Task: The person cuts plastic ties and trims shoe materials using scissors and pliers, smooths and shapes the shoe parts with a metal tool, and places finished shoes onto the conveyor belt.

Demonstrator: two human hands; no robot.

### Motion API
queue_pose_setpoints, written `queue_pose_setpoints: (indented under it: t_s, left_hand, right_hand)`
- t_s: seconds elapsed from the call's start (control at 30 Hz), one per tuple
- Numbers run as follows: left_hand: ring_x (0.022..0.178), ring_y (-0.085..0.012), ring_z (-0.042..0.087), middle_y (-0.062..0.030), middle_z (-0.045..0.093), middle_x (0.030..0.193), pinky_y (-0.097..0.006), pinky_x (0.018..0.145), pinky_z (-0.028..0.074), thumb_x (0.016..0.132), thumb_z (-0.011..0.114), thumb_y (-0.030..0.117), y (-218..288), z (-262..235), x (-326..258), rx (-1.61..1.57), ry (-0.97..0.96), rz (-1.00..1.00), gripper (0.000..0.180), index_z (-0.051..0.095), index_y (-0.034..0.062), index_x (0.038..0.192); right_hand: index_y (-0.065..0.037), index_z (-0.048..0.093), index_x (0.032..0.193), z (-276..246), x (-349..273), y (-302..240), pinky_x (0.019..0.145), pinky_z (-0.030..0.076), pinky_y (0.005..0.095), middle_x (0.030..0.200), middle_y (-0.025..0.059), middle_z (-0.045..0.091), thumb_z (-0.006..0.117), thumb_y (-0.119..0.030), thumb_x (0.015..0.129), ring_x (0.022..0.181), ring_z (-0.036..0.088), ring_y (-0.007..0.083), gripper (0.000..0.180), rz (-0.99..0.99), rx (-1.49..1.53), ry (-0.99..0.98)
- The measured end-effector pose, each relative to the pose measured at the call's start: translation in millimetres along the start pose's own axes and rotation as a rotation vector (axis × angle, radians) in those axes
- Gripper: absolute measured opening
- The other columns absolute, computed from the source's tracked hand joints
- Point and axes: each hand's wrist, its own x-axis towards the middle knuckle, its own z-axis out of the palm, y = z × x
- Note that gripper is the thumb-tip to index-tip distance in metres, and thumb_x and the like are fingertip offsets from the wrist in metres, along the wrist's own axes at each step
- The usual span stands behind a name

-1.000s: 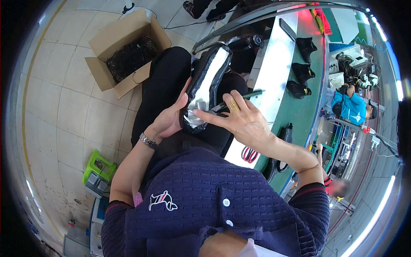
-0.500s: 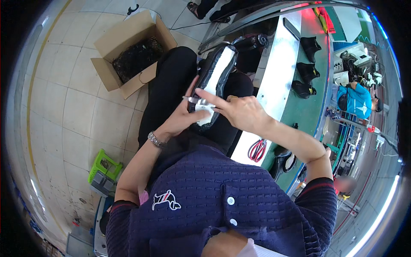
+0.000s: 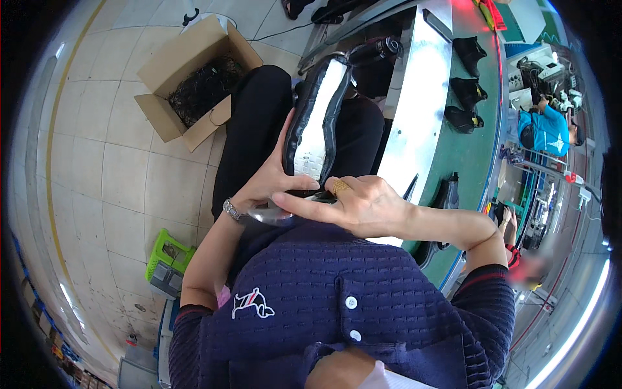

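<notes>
A black shoe upper on a last lies sole side up across my lap, its long white insole (image 3: 321, 123) facing me and its black edge folded over all round. My left hand (image 3: 275, 175) grips the near end of this shoe, with the thumb across the end and the fingers along the left side. Just below that end, my right hand (image 3: 363, 207) is closed round a shiny metal hand tool (image 3: 271, 214). Motion smears the tool, so its exact kind cannot be made out. It sits against the shoe's near end, close to my left thumb.
An open cardboard box (image 3: 201, 81) with black scraps stands on the floor at left. Right of my legs runs a metal-edged bench (image 3: 421, 97); several black shoes (image 3: 468, 94) rest on its green surface. A green plastic stool (image 3: 167, 256) is at lower left. Other people work at far right.
My right hand and the metal tool have moved nearer my body, from over the insole to the shoe's near end. My left thumb has shifted off the white insole toward that end.
</notes>
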Motion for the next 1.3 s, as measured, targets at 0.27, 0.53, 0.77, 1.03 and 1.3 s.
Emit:
queue_pose_setpoints:
  t_s: [0.27, 0.53, 0.77, 1.03, 1.3]
  left_hand:
    - [0.134, -0.0195, 0.038, -0.0106, 0.03, 0.151, -0.035, 0.108, 0.036, 0.062, 0.082, -0.002, 11.8, 1.3, -3.4, 0.015, -0.005, -0.066, 0.127, -0.003, 0.0202, 0.155]
    - [0.102, -0.0145, 0.061, -0.0063, 0.063, 0.113, -0.03, 0.09, 0.051, 0.075, 0.08, 0.006, -10.5, -14.9, -20.4, -0.11, 0.016, -0.304, 0.048, 0.058, 0.0041, 0.118]
    - [0.106, -0.014, 0.059, -0.0035, 0.061, 0.117, -0.033, 0.095, 0.047, 0.08, 0.076, 0.01, 37.3, -13.3, 22.8, -0.057, -0.087, -0.403, 0.055, 0.051, 0.0053, 0.129]
    - [0.109, -0.0164, 0.055, -0.0068, 0.054, 0.12, -0.032, 0.095, 0.046, 0.08, 0.079, 0.023, 66.1, -7.0, 91.0, 0.025, 0.007, -0.508, 0.083, 0.029, 0.0073, 0.144]
    - [0.14, -0.0223, 0.026, -0.0108, 0.025, 0.152, -0.036, 0.114, 0.023, 0.06, 0.09, 0.008, 45.5, 10.5, 53.7, 0.318, -0.157, -0.136, 0.133, -0.006, 0.0137, 0.153]
  right_hand:
    - [-0.036, 0.025, 0.151, 16.6, -11.6, -3.2, 0.034, 0.04, 0.0239, 0.061, 0.0064, 0.052, 0.052, -0.009, 0.09, 0.043, 0.053, 0.0101, 0.072, 0.104, -0.016, -0.008]
    - [-0.028, 0.014, 0.154, -7.5, 1.0, 22.3, 0.038, 0.047, 0.0271, 0.058, 0.0089, 0.056, 0.05, -0.008, 0.088, 0.043, 0.058, 0.0169, 0.078, 0.271, 0.095, 0.041]
    - [-0.024, 0.02, 0.152, 21.3, -16.3, 63.7, 0.041, 0.048, 0.0342, 0.071, 0.0131, 0.066, 0.057, -0.024, 0.094, 0.046, 0.061, 0.0246, 0.068, 0.605, 0.23, -0.074]
    - [-0.01, 0.051, 0.132, 23.3, -84.8, 29.9, 0.062, 0.05, 0.0321, 0.064, 0.0061, 0.062, 0.046, -0.035, 0.1, 0.062, 0.063, 0.017, 0.041, 1.203, 0.885, 0.399]
    - [-0.004, 0.058, 0.101, 67.0, -128.9, 7.9, 0.078, 0.05, 0.0322, 0.076, 0.0111, 0.065, 0.06, -0.014, 0.09, 0.078, 0.064, 0.0204, 0.015, 1.177, 1.743, 0.785]
